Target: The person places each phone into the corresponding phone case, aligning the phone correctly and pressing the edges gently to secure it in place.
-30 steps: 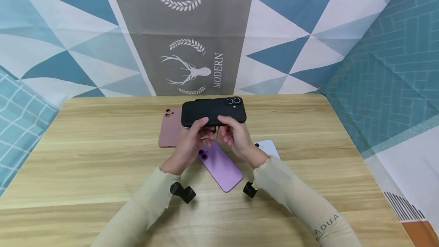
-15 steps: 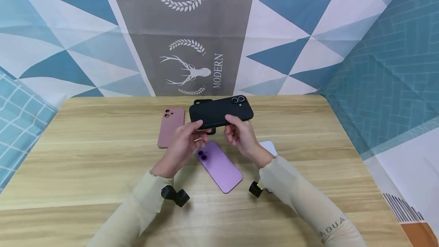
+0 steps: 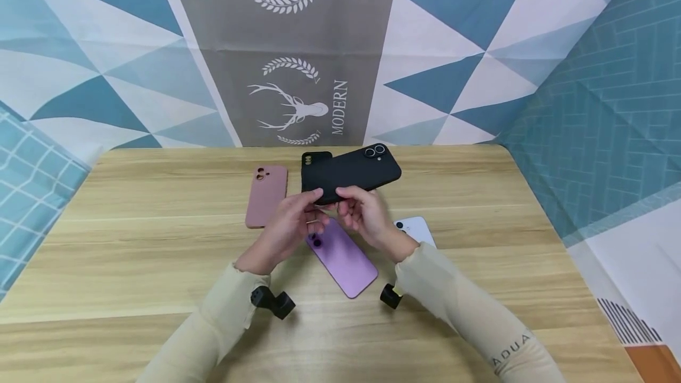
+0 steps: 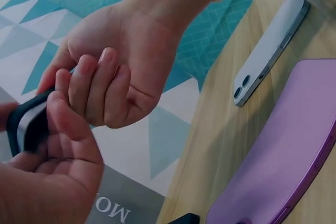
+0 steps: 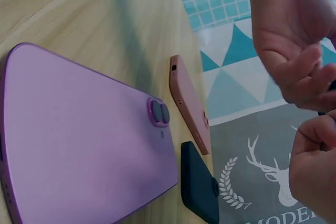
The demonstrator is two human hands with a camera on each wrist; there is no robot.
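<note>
Held above the table, a phone in a black case (image 3: 353, 173) has its back with two ringed lenses facing me, tilted with the right end higher. My left hand (image 3: 282, 226) pinches its lower left corner, thumb on the back. Close beside it, my right hand (image 3: 372, 220) grips the lower edge, thumb on the back and fingers curled beneath. In the left wrist view, the dark case rim (image 4: 14, 129) surrounds a pale strip; the hands hide most of the rest. Below the hands lies a purple phone (image 3: 348, 265). Partly behind the held phone is another black phone case (image 3: 314, 161).
A pink phone case (image 3: 266, 197) with camera cutouts lies left of the black one. A white phone (image 3: 417, 230) lies to the right, partly under the right forearm. The wooden table (image 3: 133, 253) ends at a patterned cloth backdrop (image 3: 436, 64).
The held phone has shifted right and tilted, its right end rising. My left hand has moved slightly left; my right hand went right, then slid back left along the phone's lower edge.
</note>
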